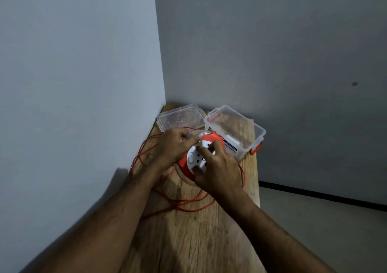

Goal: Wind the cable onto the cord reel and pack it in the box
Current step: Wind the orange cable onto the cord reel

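An orange cord reel point(184, 163) with a white socket face stands tilted on the wooden table point(199, 241). My left hand point(173, 144) grips its upper left rim. My right hand point(217, 168) lies over the white face, fingers curled on it. Loose orange cable point(188, 208) lies in loops on the table around and in front of the reel. The clear plastic box point(256, 133) with orange latches stands open just behind the reel, to the right.
The box's clear lid point(180, 118) lies flat at the table's far left corner. Walls close in the table on the left and behind. The table's right edge drops to a grey floor point(324, 220).
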